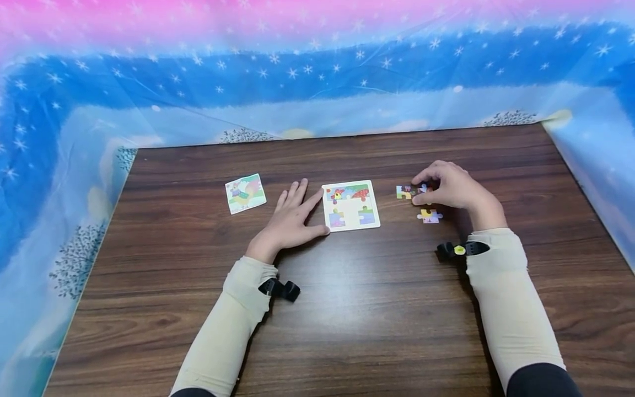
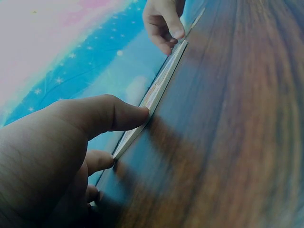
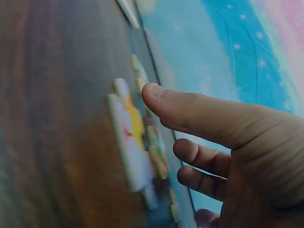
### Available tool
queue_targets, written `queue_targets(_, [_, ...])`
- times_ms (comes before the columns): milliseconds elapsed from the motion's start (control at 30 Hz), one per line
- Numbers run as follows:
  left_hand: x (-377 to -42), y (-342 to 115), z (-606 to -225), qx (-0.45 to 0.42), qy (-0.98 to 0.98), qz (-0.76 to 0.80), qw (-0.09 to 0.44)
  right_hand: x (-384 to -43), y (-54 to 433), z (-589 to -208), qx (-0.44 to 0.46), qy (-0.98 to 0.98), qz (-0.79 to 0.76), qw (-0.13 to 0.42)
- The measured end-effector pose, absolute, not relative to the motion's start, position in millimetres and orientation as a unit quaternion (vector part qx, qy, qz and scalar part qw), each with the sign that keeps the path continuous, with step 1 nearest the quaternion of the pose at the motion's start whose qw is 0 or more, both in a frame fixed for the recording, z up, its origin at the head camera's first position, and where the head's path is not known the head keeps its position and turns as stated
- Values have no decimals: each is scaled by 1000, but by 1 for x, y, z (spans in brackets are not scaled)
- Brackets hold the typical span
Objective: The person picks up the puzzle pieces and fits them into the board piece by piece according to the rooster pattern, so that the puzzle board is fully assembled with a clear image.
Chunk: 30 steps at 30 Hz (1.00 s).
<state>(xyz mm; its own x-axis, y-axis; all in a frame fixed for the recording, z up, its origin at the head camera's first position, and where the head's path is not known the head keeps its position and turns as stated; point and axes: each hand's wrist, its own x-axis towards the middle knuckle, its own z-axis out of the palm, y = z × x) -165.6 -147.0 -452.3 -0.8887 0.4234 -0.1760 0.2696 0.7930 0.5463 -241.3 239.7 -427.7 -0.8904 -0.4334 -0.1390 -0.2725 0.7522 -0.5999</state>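
The left hand [image 1: 292, 216], fingers spread, touches the puzzle tray [image 1: 351, 215], while the right hand [image 1: 455, 187] curves parted fingers over loose pieces [image 1: 429, 216], any grip unclear.

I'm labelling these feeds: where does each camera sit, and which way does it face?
Head: worn on the head, facing forward and down at the table and board; left hand, right hand and sleeves show.
Left wrist: on that wrist, facing along the board; both hands show.
Right wrist: on that wrist, facing the pieces; right hand shows.
Head and left wrist share the board.
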Motion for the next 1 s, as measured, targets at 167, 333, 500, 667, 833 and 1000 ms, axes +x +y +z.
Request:
queue_targets(167, [-165, -147, -451, 184, 936, 261, 147, -241, 234, -430, -198, 934, -273, 117])
queue_targets(333, [-166, -148, -450, 184, 936, 261, 148, -237, 223, -425, -205, 943, -245, 97])
queue_targets(500, [-165, -150, -450, 181, 936, 263, 147, -235, 209, -421, -211, 949, -216, 92])
queue_targets(667, [-165, -150, -451, 180, 936, 265, 147, -235, 205, -422, -206, 951, -213, 86])
queue_targets(833, [-165, -149, -450, 180, 936, 264, 148, -235, 201, -426, -228, 941, -241, 74])
queue_targets(1000, [-165, -147, -449, 182, 935, 266, 150, -234, 181, -426, -255, 930, -256, 66])
